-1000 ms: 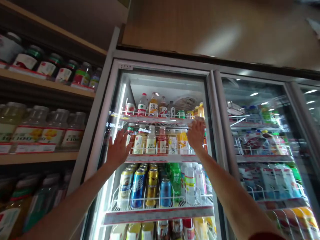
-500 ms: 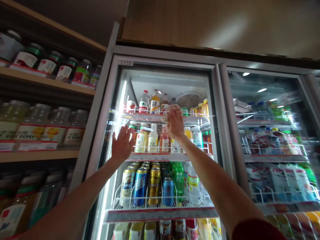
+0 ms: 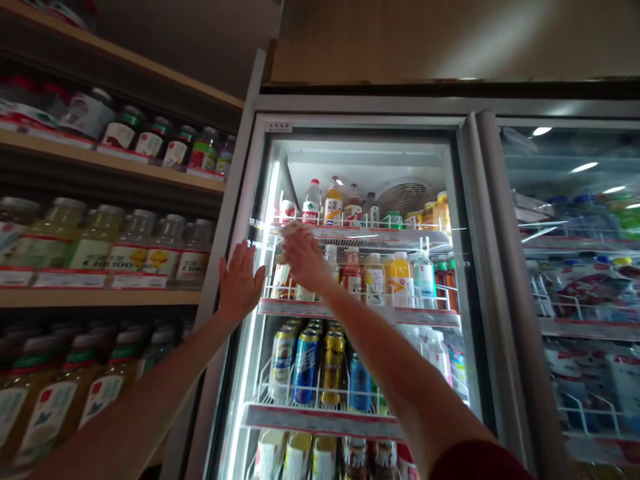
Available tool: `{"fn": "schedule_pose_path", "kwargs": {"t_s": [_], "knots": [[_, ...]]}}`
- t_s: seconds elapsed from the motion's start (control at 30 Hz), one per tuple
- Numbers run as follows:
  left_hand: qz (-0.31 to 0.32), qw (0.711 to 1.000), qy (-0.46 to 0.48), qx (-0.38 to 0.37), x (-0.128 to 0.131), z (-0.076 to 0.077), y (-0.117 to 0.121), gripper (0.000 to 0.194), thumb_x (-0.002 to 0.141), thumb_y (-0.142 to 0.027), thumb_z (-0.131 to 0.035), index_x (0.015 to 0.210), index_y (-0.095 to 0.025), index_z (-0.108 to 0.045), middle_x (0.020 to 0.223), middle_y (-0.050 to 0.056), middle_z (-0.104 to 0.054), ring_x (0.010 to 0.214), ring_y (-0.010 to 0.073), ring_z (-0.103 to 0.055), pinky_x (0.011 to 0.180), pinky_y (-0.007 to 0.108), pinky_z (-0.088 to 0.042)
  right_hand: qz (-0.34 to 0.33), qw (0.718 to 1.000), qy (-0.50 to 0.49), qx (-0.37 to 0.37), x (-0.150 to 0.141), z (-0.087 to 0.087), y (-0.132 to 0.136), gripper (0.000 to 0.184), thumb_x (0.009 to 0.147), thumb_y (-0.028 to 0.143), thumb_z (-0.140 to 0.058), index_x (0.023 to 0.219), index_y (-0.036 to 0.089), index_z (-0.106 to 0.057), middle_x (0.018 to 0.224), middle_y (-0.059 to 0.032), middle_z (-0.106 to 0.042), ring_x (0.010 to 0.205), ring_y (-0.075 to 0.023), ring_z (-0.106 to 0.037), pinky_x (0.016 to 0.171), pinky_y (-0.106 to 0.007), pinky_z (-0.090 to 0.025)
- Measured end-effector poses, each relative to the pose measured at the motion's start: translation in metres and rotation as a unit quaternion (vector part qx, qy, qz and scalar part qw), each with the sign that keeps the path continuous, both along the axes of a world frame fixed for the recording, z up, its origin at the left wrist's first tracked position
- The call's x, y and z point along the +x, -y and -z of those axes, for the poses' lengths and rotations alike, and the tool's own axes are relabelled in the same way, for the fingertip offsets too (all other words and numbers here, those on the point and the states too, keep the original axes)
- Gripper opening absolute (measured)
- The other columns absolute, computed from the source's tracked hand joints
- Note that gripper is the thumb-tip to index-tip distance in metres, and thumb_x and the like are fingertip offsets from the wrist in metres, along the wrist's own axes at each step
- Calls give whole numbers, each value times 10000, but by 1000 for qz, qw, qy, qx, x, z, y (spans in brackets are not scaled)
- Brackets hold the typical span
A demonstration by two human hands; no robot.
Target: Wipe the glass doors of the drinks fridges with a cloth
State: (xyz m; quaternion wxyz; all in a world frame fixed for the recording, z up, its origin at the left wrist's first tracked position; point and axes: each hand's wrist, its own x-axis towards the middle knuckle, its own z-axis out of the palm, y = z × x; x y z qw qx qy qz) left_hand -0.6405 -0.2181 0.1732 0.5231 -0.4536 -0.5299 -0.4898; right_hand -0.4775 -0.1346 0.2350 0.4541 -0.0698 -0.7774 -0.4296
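Note:
A pale, crumpled cloth (image 3: pixel 293 229) lies under the fingers of my right hand (image 3: pixel 305 259), pressed against the glass door (image 3: pixel 350 155) of a lit drinks fridge, in front of the upper shelf edge. Most of the cloth is hidden by the hand, and its outline is blurred. My left hand (image 3: pixel 239 280) is raised with its fingers stretched out, nearest the door's left frame (image 3: pixel 249 200); whether it touches I cannot tell. Behind the glass stand drink bottles (image 3: pixel 352 267) and, lower down, cans (image 3: pixel 306 367).
To the left, wooden shelves (image 3: pixel 115 297) carry several rows of juice bottles (image 3: pixel 163 247). A vertical door handle (image 3: pixel 505 267) runs between this door and a second glass-fronted fridge section (image 3: pixel 580 267). A wooden panel (image 3: pixel 380 43) spans the wall above.
My right hand has swept left across the glass with the cloth, from the door's middle towards its left side. My left hand stays up near the frame; the view has shifted slightly.

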Motion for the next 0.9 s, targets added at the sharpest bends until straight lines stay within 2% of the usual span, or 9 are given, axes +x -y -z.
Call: {"fn": "schedule_pose_path", "kwargs": {"t_s": [0.07, 0.13, 0.27, 0.33, 0.57, 0.67, 0.77, 0.83, 0.9], "knots": [[-3, 1000, 1, 15, -2, 2, 4, 538, 905, -396, -246, 1351, -118, -360, 1448, 160, -303, 1353, 258, -268, 1096, 516, -160, -15, 993, 107, 48, -24, 33, 13, 412, 837, 233, -453, 1247, 217, -490, 1396, 25, -431, 1373, -183, -215, 1175, -389, -126], [-6, 1000, 10, 19, -6, 4, 7, 541, 909, -403, -237, 1343, -109, -369, 1438, 171, -317, 1352, 259, -271, 1090, 515, -171, -22, 989, 131, 58, -21, 42, 14, 395, 842, 247, -456, 1234, 257, -498, 1375, 74, -454, 1368, -145, -222, 1180, -348, -107], [2, 1000, 11, -5, -10, 11, 10, 544, 903, -401, -249, 1352, -113, -356, 1448, 158, -304, 1360, 261, -251, 1096, 521, -157, 4, 998, -52, -27, 30, -1, -9, 496, 832, 168, -426, 1322, 96, -396, 1454, -123, -320, 1389, -307, -132, 1121, -592, -75], [10, 1000, 6, -19, -5, 15, 6, 545, 899, -395, -253, 1362, -124, -343, 1457, 147, -290, 1365, 253, -239, 1105, 512, -137, 28, 985, -150, -74, 46, -9, -16, 515, 833, 170, -417, 1338, 78, -372, 1472, -149, -271, 1393, -322, -107, 1115, -602, -89], [47, 997, -39, -55, 39, 28, -21, 526, 906, -393, -258, 1352, -136, -366, 1461, 129, -288, 1369, 236, -231, 1114, 485, -117, 41, 989, 139, 30, 67, 65, -15, 526, 830, 273, -470, 1347, 232, -380, 1474, 11, -310, 1404, -183, -118, 1177, -434, -72], [58, 995, -63, -59, 50, 38, -29, 518, 908, -375, -278, 1372, -151, -332, 1470, 111, -273, 1377, 227, -210, 1122, 472, -106, 73, 997, -29, -24, 116, 43, -31, 510, 850, 257, -420, 1352, 181, -379, 1484, -54, -280, 1406, -247, -90, 1147, -521, -76], [72, 991, -94, -67, 61, 50, -35, 521, 903, -360, -304, 1379, -151, -320, 1477, 107, -255, 1387, 221, -170, 1131, 462, -83, 95, 965, -229, -90, 152, 34, -43, 519, 853, 244, -391, 1359, 131, -365, 1501, -102, -218, 1406, -284, -58, 1122, -566, -106], [78, 987, -118, -77, 73, 58, -39, 516, 902, -355, -318, 1373, -146, -332, 1473, 110, -261, 1388, 217, -165, 1134, 456, -72, 92, 974, -189, -90, 157, 60, -42, 537, 847, 244, -401, 1371, 144, -345, 1508, -86, -202, 1409, -271, -47, 1128, -553, -113], [79, 984, -135, -88, 87, 66, -44, 509, 901, -354, -332, 1366, -149, -345, 1464, 112, -281, 1385, 212, -179, 1135, 454, -72, 80, 995, -23, -56, 156, 99, -37, 547, 844, 259, -425, 1380, 204, -333, 1507, -29, -220, 1413, -224, -58, 1153, -495, -111]]}}
